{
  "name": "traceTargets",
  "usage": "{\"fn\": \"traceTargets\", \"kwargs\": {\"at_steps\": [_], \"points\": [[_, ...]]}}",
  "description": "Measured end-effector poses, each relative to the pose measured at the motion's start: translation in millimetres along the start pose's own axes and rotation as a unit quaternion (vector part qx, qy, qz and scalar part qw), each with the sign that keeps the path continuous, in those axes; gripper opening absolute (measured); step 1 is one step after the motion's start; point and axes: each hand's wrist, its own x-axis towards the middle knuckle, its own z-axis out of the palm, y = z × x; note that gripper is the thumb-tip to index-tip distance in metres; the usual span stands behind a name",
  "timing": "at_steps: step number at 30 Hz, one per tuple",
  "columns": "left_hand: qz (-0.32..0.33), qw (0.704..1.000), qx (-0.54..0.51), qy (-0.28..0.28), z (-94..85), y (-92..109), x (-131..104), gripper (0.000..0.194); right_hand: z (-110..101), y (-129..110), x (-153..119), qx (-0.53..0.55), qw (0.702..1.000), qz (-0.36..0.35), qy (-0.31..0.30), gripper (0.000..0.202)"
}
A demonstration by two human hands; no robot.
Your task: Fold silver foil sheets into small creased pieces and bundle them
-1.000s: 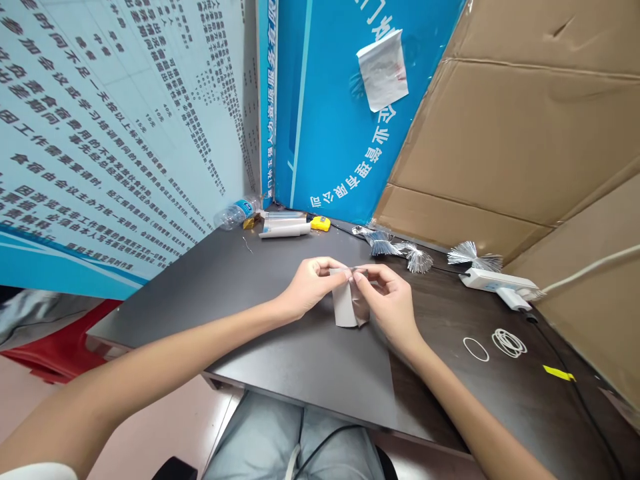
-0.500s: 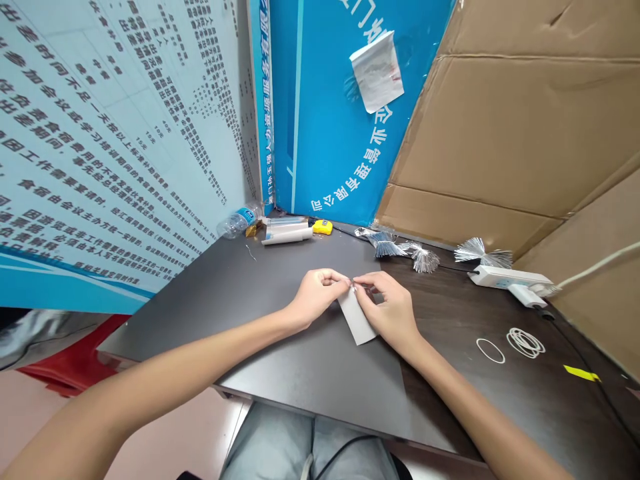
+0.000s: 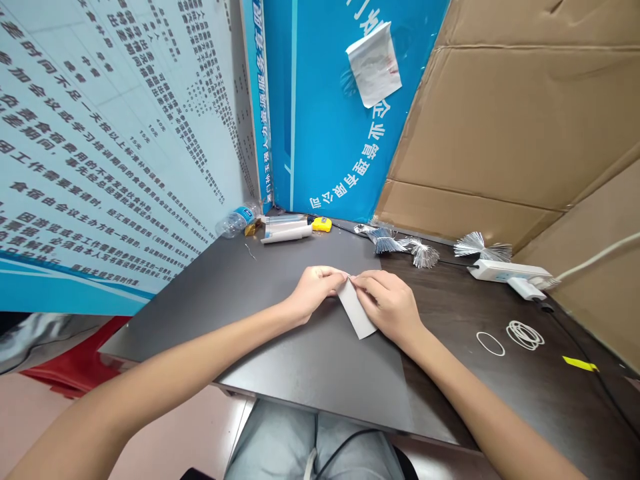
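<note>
A narrow strip of pale grey paper or card (image 3: 356, 312) slants down from between my fingers over the dark tabletop. My left hand (image 3: 316, 291) pinches its upper left corner between thumb and forefinger. At the upper right edge, my right hand (image 3: 389, 301) has its fingers pressed together on the same strip. The fingertips of both hands nearly meet at the top, where the fingers hide the strip's end. Its lower end hangs free, pointing toward me.
Behind my hands lie a plastic bottle (image 3: 239, 220), rolled sheets (image 3: 287, 231), a yellow tape measure (image 3: 321, 225) and silvery wire bundles (image 3: 423, 253). To the right are a power strip (image 3: 511, 271), white rings (image 3: 525, 335) and a yellow strip (image 3: 580, 364).
The fingers of my right hand have closed in flatter along the strip's top edge. The strip has shifted very slightly, and the view has moved a little.
</note>
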Motion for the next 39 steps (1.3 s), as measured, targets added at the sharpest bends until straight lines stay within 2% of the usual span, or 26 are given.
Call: {"fn": "traceTargets", "kwargs": {"at_steps": [5, 8, 11, 17, 21, 33, 39], "points": [[-0.002, 1.0, -0.004, -0.022, -1.6, 1.4, -0.2, 0.035, -3.3, -2.4, 2.8, -0.039, 0.997, -0.056, 0.022, 0.015], [-0.003, 1.0, 0.002, -0.022, -1.6, 2.5, -1.0, 0.038, -3.7, -3.6, 3.2, -0.05, 0.997, -0.06, 0.019, 0.015], [-0.002, 1.0, 0.005, -0.022, -1.5, 3.2, -1.2, 0.039, -2.6, -4.7, 2.2, -0.042, 0.998, -0.039, 0.009, 0.017], [-0.007, 1.0, 0.003, -0.025, -1.4, 3.4, -1.1, 0.039, 0.9, -6.2, -0.9, 0.034, 0.998, 0.051, 0.001, 0.016], [-0.006, 1.0, 0.004, -0.023, -1.0, 3.6, -1.4, 0.038, 1.5, -5.8, -1.1, 0.054, 0.996, 0.07, -0.002, 0.015], [-0.011, 1.0, 0.006, -0.021, -0.3, 1.9, 0.1, 0.035, -0.7, -5.4, 2.1, -0.036, 0.999, -0.022, 0.01, 0.016], [-0.015, 1.0, 0.013, -0.02, -0.2, 2.3, 0.4, 0.034, 0.2, -5.5, 1.8, -0.038, 0.999, -0.027, 0.009, 0.016]]}}
